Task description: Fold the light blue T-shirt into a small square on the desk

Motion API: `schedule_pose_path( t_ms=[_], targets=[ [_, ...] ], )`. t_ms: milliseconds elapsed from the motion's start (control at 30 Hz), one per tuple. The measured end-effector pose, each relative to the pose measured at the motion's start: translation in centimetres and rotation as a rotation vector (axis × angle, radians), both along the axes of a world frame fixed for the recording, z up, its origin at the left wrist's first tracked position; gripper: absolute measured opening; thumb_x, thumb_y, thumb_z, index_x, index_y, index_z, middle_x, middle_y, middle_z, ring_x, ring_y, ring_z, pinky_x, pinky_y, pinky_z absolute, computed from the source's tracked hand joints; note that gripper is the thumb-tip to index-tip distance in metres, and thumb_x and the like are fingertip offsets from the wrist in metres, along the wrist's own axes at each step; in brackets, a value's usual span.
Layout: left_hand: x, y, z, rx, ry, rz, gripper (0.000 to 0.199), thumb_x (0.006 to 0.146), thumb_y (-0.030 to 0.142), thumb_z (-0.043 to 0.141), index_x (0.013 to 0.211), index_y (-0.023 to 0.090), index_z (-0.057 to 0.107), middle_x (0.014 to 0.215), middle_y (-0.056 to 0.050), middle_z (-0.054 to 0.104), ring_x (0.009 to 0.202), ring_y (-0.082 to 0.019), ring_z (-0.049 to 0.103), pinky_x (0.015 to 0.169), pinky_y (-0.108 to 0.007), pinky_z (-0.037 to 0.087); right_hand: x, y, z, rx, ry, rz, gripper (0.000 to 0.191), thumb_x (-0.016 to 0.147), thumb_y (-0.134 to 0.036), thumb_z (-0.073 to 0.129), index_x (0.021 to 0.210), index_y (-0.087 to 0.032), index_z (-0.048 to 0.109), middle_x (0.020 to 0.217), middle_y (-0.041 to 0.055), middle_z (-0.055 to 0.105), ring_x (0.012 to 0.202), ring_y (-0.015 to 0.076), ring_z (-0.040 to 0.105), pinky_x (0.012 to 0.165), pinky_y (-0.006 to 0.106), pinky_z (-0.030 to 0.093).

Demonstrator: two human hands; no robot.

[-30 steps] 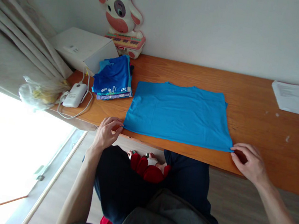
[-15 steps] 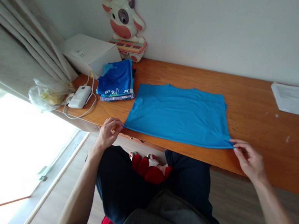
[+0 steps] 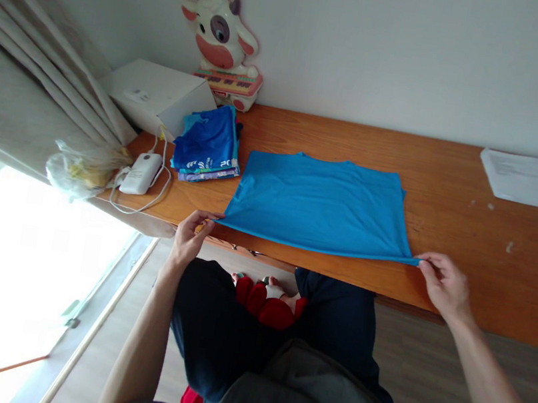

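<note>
Smooth blue cloth (image 3: 319, 202), rectangular, pinched by left hand (image 3: 190, 240), right hand (image 3: 443, 285).

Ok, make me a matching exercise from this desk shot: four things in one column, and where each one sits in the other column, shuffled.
Things:
1. blue cloth
2. cow toy
3. folded clothes
4. papers

Places:
A. far right of the desk
B. against the wall, behind the white box
C. middle of the desk, near corners pinched by both hands
D. between the white box and the blue cloth

Pairs: 1-C, 2-B, 3-D, 4-A
</note>
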State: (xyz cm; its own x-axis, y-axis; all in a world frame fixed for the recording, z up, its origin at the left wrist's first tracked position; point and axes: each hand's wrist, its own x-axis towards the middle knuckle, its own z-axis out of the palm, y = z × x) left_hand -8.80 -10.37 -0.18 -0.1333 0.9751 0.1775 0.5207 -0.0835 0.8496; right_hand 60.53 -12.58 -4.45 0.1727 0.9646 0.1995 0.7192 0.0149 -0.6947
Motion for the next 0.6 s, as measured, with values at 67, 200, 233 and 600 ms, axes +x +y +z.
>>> schedule_pose_path(
  t_ms=[67,200,233,600],
  targets=[
    [-0.2,0.2,-0.5,0.006,-0.015,0.031,0.032,0.099,0.056,0.068,0.110,0.026,0.068,0.106,-0.010,0.080,0.107,-0.031,0.077,0.095,-0.045,0.060,-0.1,0.0,0.1,0.000,0.005,0.001,0.028,0.100,-0.053,0.069,0.111,-0.028,0.077,0.112,0.0091,0.084,0.098,0.0307,0.080,0.090,0.045,0.063],
    [-0.3,0.3,-1.0,0.004,0.005,0.010,0.031,0.102,0.054,0.066,0.112,0.024,0.065,0.095,-0.005,0.072,0.090,-0.023,0.070,0.085,-0.036,0.056,0.2,0.0,-0.3,0.017,0.042,0.012,0.030,0.098,-0.055,0.070,0.109,-0.028,0.076,0.111,0.0096,0.082,0.101,0.0312,0.079,0.095,0.046,0.062],
    [-0.3,0.3,-1.1,-0.002,0.016,0.002,0.030,0.103,0.054,0.065,0.112,0.024,0.064,0.093,-0.004,0.070,0.088,-0.022,0.068,0.084,-0.036,0.055,0.3,0.1,-0.4,0.023,0.051,0.013,0.030,0.098,-0.055,0.070,0.109,-0.028,0.075,0.111,0.0095,0.082,0.102,0.0312,0.079,0.096,0.046,0.062],
    [1.4,-1.0,-0.9,0.027,0.117,0.051,0.029,0.110,0.053,0.053,0.116,0.025,0.061,0.087,-0.002,0.068,0.083,-0.022,0.069,0.078,-0.035,0.055,0.3,-0.7,0.1,0.099,0.161,0.003,0.027,0.096,-0.054,0.071,0.108,-0.030,0.070,0.104,0.0095,0.077,0.093,0.0306,0.075,0.085,0.046,0.061]
  ],
)
